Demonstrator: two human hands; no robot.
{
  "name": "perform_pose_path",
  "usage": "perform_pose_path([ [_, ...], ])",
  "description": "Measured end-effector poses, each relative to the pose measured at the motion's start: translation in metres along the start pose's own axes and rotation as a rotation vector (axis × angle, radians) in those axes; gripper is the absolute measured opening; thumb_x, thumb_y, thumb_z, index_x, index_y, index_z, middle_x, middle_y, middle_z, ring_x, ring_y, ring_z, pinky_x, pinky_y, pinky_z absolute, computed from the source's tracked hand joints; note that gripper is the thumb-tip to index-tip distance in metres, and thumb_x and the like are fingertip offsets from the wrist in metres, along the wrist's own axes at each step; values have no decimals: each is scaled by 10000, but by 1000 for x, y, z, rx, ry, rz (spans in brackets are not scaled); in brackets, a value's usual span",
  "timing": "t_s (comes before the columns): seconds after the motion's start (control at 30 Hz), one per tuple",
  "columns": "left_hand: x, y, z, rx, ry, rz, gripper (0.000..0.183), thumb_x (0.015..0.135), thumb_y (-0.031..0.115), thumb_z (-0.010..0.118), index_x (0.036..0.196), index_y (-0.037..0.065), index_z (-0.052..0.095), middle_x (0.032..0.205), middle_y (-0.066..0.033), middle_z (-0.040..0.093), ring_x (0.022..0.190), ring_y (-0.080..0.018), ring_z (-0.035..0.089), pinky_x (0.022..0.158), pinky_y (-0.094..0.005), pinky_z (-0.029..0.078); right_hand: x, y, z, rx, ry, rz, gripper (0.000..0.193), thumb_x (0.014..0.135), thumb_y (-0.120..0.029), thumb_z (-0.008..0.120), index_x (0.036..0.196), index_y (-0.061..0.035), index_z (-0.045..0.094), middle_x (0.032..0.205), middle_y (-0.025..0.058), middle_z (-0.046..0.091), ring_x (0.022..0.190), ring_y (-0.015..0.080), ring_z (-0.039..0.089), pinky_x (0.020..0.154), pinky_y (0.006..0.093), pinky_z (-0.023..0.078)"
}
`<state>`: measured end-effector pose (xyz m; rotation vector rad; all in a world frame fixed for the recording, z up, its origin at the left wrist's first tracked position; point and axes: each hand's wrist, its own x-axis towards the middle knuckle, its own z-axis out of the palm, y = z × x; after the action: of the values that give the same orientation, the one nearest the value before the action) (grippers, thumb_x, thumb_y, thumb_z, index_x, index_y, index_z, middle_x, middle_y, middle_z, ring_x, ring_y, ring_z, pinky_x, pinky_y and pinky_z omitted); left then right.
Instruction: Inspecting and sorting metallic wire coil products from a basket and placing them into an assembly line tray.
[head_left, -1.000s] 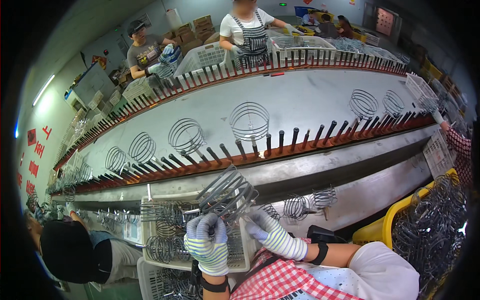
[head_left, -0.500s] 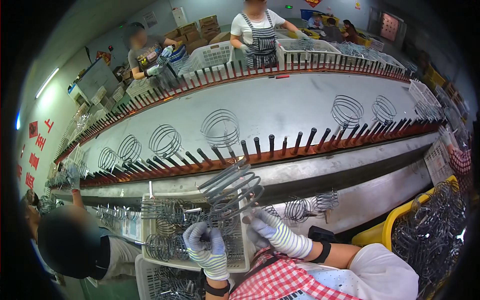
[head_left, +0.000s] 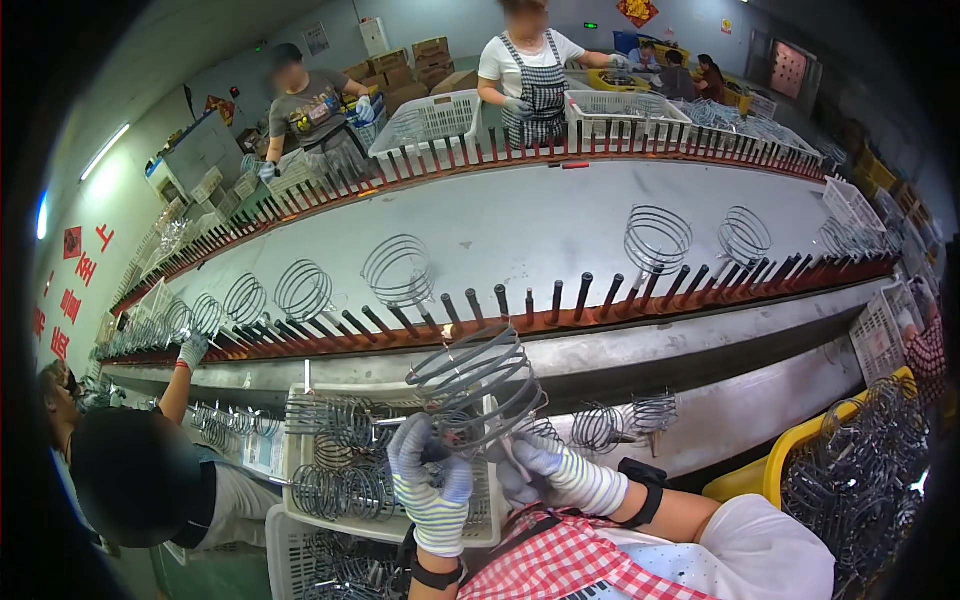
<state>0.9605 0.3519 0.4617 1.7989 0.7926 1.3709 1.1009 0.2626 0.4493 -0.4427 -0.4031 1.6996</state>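
Note:
A grey spiral wire coil [head_left: 478, 382] hangs tilted in front of me, just short of the near row of pegs. My right hand [head_left: 568, 474], in a striped knit glove, is closed on the coil's lower right end. At its lower left, my left hand [head_left: 432, 482], gloved alike, has its fingers curled against the wire; the exact grip is partly hidden. Below the coil, a white crate [head_left: 392, 516] holds many similar coils.
Black-topped pegs [head_left: 558, 300] line the near edge of a long metal table [head_left: 530, 215]; several carry coils [head_left: 658, 240]. A yellow bin [head_left: 770, 470] of coils stands at right. One co-worker [head_left: 140, 475] sits at left; others stand across the table.
My left hand has risen to the coil, which has shifted slightly right and down. The near pegs and their coils have moved left. The co-worker's hand at left has moved to the peg row.

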Motion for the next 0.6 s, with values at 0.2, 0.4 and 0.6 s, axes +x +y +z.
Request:
perform_pose_path([
  [0.2,11,-3,-24,189,-55,122,520,667,113,718,1147,80,521,1071,-110,484,795,-154,522,668,-271,460,16,17,3,58,-58,73,383,880,-393,517,1101,-81,518,664,3,473,516,98,378,483,224,296],
  [0.4,20,-1,-49,108,-96,90,506,681,83,704,1149,72,513,1119,-66,432,878,-117,489,732,-228,435,33,34,14,72,-77,77,409,873,-418,518,1111,-86,514,633,-11,435,496,86,334,460,224,268],
  [0.6,21,-17,-82,-108,56,6,410,674,-23,624,1065,75,547,1052,-62,457,733,-90,481,656,-215,440,59,50,23,318,-293,166,402,884,-401,500,1117,-73,509,561,-51,356,451,78,295,439,216,261],
])
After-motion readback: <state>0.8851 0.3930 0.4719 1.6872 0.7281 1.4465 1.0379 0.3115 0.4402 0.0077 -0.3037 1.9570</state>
